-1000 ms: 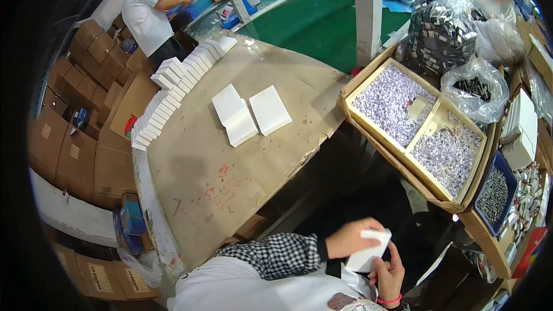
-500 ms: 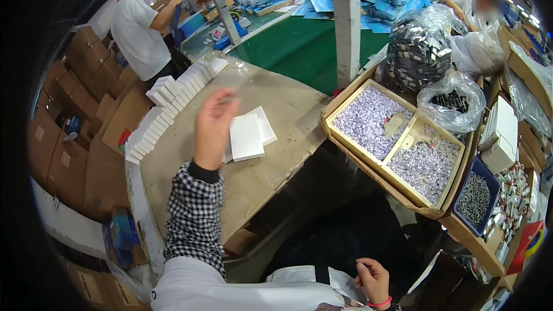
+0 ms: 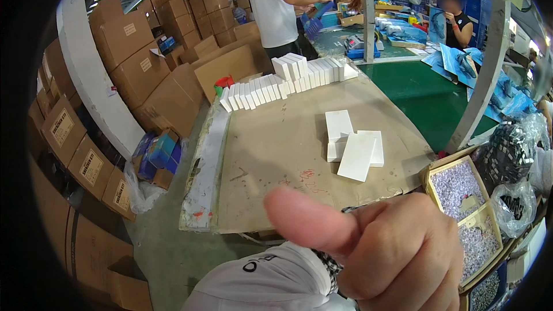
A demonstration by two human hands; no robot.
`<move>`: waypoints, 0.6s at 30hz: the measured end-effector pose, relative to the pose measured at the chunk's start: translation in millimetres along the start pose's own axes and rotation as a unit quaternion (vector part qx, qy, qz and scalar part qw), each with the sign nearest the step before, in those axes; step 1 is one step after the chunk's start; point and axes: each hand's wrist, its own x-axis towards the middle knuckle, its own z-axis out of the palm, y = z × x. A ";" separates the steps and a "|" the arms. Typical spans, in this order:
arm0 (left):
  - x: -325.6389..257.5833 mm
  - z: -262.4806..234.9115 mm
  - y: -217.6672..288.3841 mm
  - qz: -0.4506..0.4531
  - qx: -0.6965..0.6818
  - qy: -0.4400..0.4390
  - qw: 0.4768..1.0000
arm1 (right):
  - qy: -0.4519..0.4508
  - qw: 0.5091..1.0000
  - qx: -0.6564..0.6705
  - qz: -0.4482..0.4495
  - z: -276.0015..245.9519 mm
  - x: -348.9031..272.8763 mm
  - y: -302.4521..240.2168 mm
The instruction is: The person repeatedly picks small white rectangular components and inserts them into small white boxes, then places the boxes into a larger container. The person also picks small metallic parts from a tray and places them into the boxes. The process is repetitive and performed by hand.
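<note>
My left hand fills the lower right, raised close in front of me with its thumb out to the left. Its other fingers are curled, and whatever lies inside them, if anything, is hidden. Part of a black-and-white checkered sleeve shows behind it. Beyond the hand, on the brown-covered table, lies a small pile of flat white boxes. One white box rests tilted across the others, and another white box sticks out behind it. My right hand is out of the picture.
A row of upright white boxes lines the table's far edge. At right stand a divided tray of small pale parts and a bag of dark pieces. Cartons are stacked left; a person in a white shirt stands behind the table.
My view has swung left, so the table sits further right. My left hand has come up from over the table to close before me. My right hand has gone out of sight.
</note>
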 end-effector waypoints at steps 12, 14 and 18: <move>6.9 -22.4 -78.7 0.073 -0.114 -0.095 0.986 | 0.121 0.990 -0.047 -0.048 -13.1 -31.7 -13.5; 13.3 -26.5 -104.5 0.101 -0.169 -0.116 0.974 | 0.175 0.983 -0.035 -0.044 -22.7 -37.9 -16.7; 25.9 -24.5 -148.7 0.162 -0.273 -0.147 0.937 | 0.219 0.975 -0.007 -0.035 -36.6 -56.6 -8.0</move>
